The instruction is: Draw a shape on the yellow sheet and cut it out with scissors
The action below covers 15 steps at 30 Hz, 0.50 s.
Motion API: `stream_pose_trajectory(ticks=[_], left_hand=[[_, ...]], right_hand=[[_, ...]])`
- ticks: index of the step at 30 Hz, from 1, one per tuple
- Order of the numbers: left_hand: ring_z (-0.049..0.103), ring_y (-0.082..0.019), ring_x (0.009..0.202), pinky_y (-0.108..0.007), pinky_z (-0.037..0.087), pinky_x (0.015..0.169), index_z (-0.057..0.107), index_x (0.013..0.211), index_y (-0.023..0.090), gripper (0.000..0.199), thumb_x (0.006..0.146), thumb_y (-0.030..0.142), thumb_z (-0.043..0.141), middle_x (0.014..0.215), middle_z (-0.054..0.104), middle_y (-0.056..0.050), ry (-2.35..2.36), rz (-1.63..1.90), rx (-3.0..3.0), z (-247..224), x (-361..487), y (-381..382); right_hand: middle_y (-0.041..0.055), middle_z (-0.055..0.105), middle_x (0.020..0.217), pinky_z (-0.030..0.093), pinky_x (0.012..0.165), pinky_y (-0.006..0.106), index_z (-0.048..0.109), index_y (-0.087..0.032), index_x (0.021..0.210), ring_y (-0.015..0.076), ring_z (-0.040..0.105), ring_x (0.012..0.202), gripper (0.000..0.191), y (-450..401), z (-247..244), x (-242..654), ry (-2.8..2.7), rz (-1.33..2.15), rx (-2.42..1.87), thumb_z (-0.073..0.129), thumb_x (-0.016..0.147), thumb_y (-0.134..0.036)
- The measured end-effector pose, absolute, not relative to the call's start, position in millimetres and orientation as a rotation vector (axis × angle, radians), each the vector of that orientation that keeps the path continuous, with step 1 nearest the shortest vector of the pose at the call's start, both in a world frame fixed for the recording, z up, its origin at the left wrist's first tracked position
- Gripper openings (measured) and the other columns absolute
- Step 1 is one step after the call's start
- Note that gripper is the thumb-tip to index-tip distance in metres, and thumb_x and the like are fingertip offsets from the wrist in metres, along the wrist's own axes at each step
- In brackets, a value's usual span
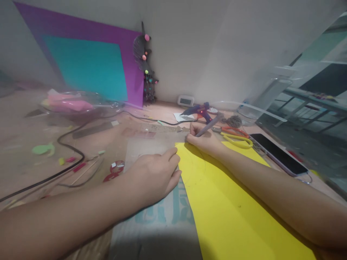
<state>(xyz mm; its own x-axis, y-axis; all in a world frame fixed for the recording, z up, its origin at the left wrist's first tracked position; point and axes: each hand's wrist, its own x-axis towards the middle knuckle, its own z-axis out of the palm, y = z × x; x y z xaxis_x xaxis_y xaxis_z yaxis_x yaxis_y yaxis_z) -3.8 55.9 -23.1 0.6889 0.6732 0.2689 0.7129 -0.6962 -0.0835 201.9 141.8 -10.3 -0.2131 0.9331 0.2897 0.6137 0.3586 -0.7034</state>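
Note:
A sheet of yellow paper (227,202) lies on grey corrugated cardboard (157,234) printed with blue characters. Near the sheet's top edge, my right hand (203,139) is closed around a grey pen (208,125), its tip hidden by my fingers. Faint curved lines show on the paper below that hand. My left hand (154,173) is open, its fingers slightly apart, with the fingertips resting at the sheet's left edge. Just past my right hand lie scissors (238,140) with orange and yellow handles.
Behind my right hand sits a blue glue gun (199,110), its black cord (73,141) running left across the table. A phone (279,153) lies to the right. Red discs (116,167) and small scraps lie left. Purple board (134,68) leans against the wall.

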Motion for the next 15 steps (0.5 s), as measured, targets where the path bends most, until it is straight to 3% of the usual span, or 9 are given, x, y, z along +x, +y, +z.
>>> stream_pose_trajectory(ticks=[15], left_hand=[[0.071,-0.023,0.075,-0.038,0.056,0.062,0.062,0.111,0.017,0.027,0.098,0.029,0.041,0.128,0.065,-0.011,-1.123,-0.345,-2.713,-23.0,-3.6,56.4]], right_hand=[[-0.0065,0.034,0.055,0.023,0.052,0.027,0.034,-0.023,0.059,0.0111,0.033,0.055,0.022,143.3,-10.7,203.0,-1.93,0.626,-1.295,0.054,0.065,-0.013]])
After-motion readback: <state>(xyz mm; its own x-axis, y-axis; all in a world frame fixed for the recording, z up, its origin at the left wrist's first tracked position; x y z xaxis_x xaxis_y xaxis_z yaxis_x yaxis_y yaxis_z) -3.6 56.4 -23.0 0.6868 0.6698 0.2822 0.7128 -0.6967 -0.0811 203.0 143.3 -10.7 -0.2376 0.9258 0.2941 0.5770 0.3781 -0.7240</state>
